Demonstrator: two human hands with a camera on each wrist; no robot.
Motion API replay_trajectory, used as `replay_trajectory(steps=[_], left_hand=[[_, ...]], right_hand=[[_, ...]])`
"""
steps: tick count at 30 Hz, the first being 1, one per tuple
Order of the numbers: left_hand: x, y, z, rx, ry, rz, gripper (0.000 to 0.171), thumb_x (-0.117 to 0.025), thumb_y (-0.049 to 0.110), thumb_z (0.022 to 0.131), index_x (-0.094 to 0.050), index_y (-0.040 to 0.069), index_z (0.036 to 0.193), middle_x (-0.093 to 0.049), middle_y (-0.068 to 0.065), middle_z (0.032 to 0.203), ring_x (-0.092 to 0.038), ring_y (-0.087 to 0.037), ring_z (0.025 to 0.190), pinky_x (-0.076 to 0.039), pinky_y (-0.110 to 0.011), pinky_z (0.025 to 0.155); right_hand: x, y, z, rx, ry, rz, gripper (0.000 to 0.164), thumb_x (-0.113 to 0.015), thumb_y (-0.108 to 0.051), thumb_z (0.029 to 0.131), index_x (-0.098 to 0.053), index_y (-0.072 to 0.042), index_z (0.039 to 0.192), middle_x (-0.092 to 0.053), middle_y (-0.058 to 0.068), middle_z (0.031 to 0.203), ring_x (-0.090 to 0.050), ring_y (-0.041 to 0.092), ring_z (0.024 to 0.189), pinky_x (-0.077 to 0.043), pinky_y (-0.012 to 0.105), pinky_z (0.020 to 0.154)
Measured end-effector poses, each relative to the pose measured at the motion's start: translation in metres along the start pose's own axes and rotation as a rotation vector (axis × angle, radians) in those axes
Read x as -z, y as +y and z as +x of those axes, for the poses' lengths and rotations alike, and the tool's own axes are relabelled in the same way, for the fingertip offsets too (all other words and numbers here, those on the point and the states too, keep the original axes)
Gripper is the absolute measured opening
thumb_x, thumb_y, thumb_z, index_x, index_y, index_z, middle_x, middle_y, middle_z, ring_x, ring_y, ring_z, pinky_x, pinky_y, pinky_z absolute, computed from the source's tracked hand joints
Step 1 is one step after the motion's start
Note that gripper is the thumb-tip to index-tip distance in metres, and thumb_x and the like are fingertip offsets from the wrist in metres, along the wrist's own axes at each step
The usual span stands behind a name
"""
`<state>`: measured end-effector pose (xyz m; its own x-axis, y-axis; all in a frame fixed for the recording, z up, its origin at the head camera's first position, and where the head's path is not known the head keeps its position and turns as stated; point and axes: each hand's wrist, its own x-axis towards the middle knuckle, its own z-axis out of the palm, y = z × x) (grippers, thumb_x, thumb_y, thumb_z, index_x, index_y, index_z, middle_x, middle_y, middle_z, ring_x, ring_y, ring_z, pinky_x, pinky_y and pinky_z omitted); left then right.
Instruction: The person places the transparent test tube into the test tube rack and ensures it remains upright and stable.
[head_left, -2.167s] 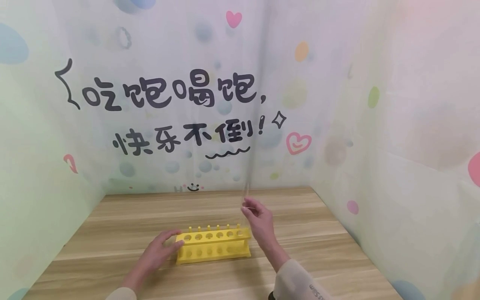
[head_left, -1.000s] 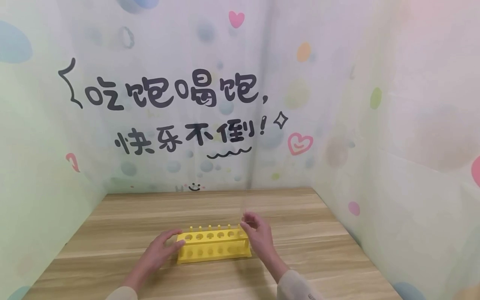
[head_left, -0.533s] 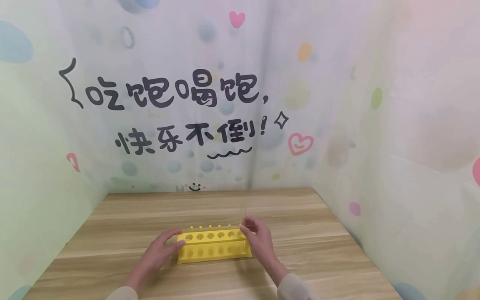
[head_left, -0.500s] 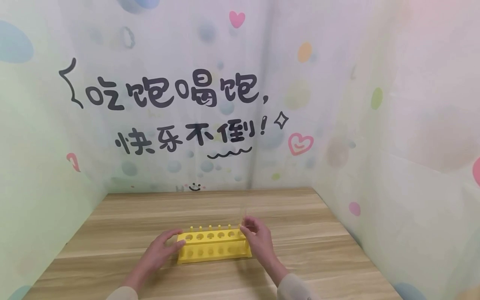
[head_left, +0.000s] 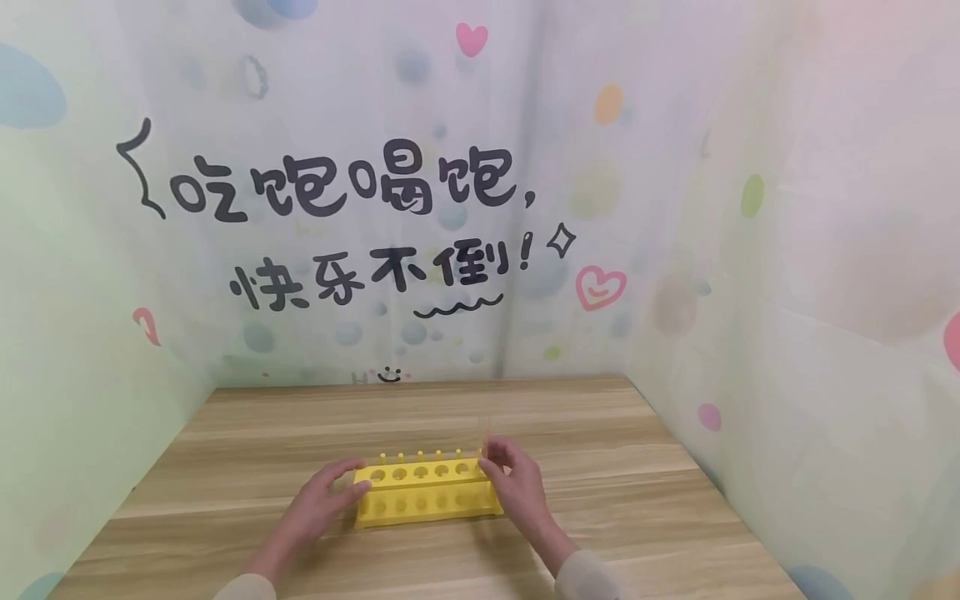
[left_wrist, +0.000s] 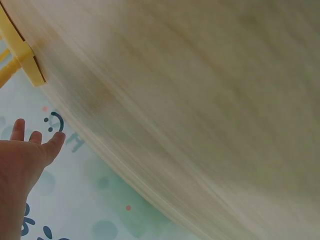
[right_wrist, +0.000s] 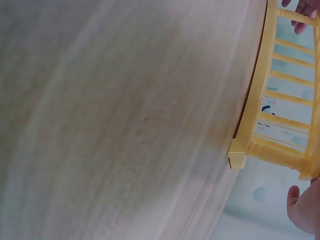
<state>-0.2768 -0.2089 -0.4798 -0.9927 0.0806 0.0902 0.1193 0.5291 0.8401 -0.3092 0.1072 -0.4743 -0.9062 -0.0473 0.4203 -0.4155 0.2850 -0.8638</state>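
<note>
A yellow test tube rack [head_left: 431, 507] stands on the table in the head view, with a row of round holes and pegs behind them. My left hand [head_left: 324, 496] holds its left end, thumb on the front of the top plate. A clear test tube [head_left: 484, 427], barely visible, stands upright at the rightmost hole, and my right hand [head_left: 519, 481] pinches it there. The right wrist view has the rack [right_wrist: 256, 95] from the side, with thin tube edges inside. In the left wrist view the rack's end [left_wrist: 21, 47] shows above my left hand [left_wrist: 22, 162].
A wood-grain table [head_left: 262, 433] lies under the rack. Pale printed curtains [head_left: 300, 108] with black lettering and coloured dots enclose it at the back and both sides.
My right hand has come down to the rack's right end, and the test tube has sunk into the rightmost hole. My left hand stays at the rack's left end.
</note>
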Motion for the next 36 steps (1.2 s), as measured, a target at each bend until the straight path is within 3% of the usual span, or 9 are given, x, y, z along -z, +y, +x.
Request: replay_trajectory(steps=[7,17,25,31,36], left_hand=[[0.002,0.001,-0.002,0.004,0.001,0.010,0.058,-0.064,0.045,0.095,-0.054,0.011,0.141,-0.041,-0.022,0.151,-0.029,-0.048,0.140,-0.026,-0.069,0.109],[0.001,0.000,-0.001,0.017,-0.004,0.010,0.060,-0.063,0.046,0.095,-0.052,0.011,0.142,-0.040,-0.022,0.151,-0.028,-0.049,0.141,-0.025,-0.069,0.109],[0.002,-0.002,0.000,0.011,-0.009,0.006,0.060,-0.064,0.046,0.095,-0.052,0.010,0.142,-0.040,-0.022,0.151,-0.028,-0.049,0.141,-0.026,-0.068,0.109],[0.003,-0.001,0.000,-0.031,0.009,0.052,0.060,-0.064,0.046,0.095,-0.053,0.009,0.141,-0.043,-0.023,0.149,-0.032,-0.048,0.139,-0.027,-0.067,0.110],[0.006,0.003,0.001,-0.075,0.010,0.097,0.061,-0.065,0.044,0.095,-0.053,0.006,0.140,-0.044,-0.024,0.147,-0.034,-0.048,0.138,-0.027,-0.066,0.110]], right_hand=[[-0.002,0.000,-0.002,-0.004,-0.002,-0.008,0.020,-0.072,-0.009,0.091,-0.067,-0.004,0.109,-0.068,-0.002,0.096,-0.064,0.020,0.101,-0.051,0.043,0.095],[-0.002,-0.001,-0.002,0.008,-0.007,-0.036,0.024,-0.072,-0.012,0.091,-0.066,-0.005,0.113,-0.070,0.004,0.103,-0.064,0.023,0.107,-0.051,0.043,0.097],[-0.001,0.003,-0.004,0.003,0.008,-0.103,0.020,-0.072,-0.013,0.090,-0.066,-0.008,0.110,-0.070,0.005,0.110,-0.060,0.028,0.116,-0.040,0.056,0.106],[0.003,0.009,-0.005,0.006,0.002,-0.154,0.028,-0.073,-0.017,0.091,-0.068,-0.009,0.117,-0.069,0.005,0.117,-0.058,0.029,0.121,-0.042,0.050,0.107],[0.011,0.011,-0.006,-0.002,-0.010,-0.154,0.036,-0.072,-0.026,0.092,-0.066,-0.008,0.123,-0.067,0.007,0.123,-0.056,0.033,0.123,-0.040,0.054,0.107]])
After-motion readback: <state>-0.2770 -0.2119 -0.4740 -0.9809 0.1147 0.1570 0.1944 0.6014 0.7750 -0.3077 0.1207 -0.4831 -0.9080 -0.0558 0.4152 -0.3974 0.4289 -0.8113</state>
